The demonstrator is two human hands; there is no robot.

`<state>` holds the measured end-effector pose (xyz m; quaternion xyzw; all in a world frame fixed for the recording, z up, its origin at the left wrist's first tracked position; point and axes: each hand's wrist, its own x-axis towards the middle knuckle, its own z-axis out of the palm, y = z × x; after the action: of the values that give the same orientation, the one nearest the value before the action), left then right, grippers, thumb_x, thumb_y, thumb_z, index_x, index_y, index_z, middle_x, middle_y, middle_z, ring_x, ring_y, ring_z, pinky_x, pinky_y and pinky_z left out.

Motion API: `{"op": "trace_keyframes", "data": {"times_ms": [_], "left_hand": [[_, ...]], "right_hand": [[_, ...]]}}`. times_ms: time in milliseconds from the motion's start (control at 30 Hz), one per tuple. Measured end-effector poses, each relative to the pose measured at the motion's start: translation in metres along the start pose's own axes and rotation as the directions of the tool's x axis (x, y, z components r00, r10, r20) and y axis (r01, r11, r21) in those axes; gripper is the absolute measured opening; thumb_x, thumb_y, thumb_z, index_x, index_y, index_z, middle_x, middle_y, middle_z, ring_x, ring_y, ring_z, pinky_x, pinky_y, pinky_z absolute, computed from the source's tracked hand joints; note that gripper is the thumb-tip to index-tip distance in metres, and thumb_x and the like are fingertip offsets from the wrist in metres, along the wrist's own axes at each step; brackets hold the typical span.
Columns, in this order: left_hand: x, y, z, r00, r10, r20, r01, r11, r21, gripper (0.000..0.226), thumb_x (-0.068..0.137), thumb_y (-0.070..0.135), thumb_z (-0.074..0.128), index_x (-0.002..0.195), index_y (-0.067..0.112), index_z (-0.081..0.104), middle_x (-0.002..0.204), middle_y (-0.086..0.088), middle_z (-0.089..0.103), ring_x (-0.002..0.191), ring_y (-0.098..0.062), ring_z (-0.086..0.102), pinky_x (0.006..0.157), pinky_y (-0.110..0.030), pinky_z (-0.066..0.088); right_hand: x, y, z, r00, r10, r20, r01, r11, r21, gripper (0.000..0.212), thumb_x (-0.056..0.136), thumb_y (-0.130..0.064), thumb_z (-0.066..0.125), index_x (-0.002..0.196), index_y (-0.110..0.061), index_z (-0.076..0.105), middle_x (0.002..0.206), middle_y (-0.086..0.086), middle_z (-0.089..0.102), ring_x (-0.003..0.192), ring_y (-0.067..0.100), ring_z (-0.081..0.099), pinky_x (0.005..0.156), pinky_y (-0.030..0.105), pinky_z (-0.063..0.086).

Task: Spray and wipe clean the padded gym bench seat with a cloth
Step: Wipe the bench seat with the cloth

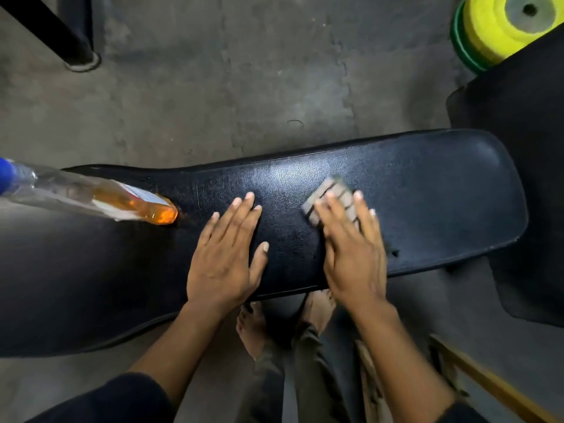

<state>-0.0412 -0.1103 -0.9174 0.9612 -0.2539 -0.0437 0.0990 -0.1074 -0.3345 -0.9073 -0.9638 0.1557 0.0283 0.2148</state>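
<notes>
Black padded bench seat (pixel 412 190) across the middle of the view, lying over a grey floor (pixel 213 87). Left hand (pixel 227 254) flat on the seat near its front edge, fingers straight and spread apart, holding nothing. Right hand (pixel 354 251) just beside it, pressed palm-down on a grey checked cloth (pixel 331 196), fingers stretched out over the fabric rather than curled round it; cloth blurred, one corner poking out past the fingertips. Clear bottle (pixel 100 198) lying on its side at the left end of the seat, blue top (pixel 6 175) toward the left edge of the view, base touching the padding. Orange liquid pooled in the lower end near the base, the rest of the bottle see-through and seemingly empty. Label partly visible, unreadable. Yellow and green round weight plates (pixel 500 29) in the far right corner. Bare feet (pixel 253 328) on the floor below the seat.
</notes>
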Motion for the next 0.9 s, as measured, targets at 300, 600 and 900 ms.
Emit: {"op": "trace_keyframes", "data": {"times_ms": [300, 600, 900], "left_hand": [[0.000, 0.001, 0.000, 1.000, 0.001, -0.022, 0.000, 1.000, 0.027, 0.064, 0.108, 0.043, 0.047, 0.166, 0.016, 0.040, 0.180, 0.002, 0.027, 0.167, -0.016, 0.025, 0.136, -0.045, 0.022], [-0.001, 0.005, -0.008, 1.000, -0.023, 0.004, 0.023, 1.000, 0.010, 0.063, 0.107, 0.043, 0.049, 0.162, 0.014, 0.045, 0.178, -0.001, 0.030, 0.165, -0.019, 0.029, 0.132, -0.050, 0.031], [-0.046, -0.009, -0.009, 0.968, -0.252, 0.001, 0.250, 0.956, -0.152, 0.067, 0.107, 0.042, 0.051, 0.167, 0.017, 0.035, 0.181, 0.001, 0.021, 0.169, -0.015, 0.016, 0.137, -0.043, 0.014]], "right_hand": [[0.059, -0.051, 0.020, 0.984, -0.179, 0.021, 0.180, 0.984, -0.019, 0.057, 0.103, -0.024, 0.045, 0.159, -0.032, 0.050, 0.170, -0.012, 0.042, 0.165, 0.034, 0.020, 0.132, 0.057, 0.020], [0.011, 0.014, -0.010, 0.985, -0.147, 0.087, 0.152, 0.987, -0.056, 0.062, 0.097, -0.017, 0.052, 0.157, -0.034, 0.052, 0.167, -0.011, 0.046, 0.165, 0.031, 0.023, 0.131, 0.058, 0.025], [0.032, -0.074, 0.034, 0.969, -0.236, 0.071, 0.240, 0.969, -0.054, 0.063, 0.100, -0.021, 0.042, 0.162, -0.033, 0.045, 0.170, -0.011, 0.041, 0.165, 0.035, 0.018, 0.132, 0.058, 0.021]]}}
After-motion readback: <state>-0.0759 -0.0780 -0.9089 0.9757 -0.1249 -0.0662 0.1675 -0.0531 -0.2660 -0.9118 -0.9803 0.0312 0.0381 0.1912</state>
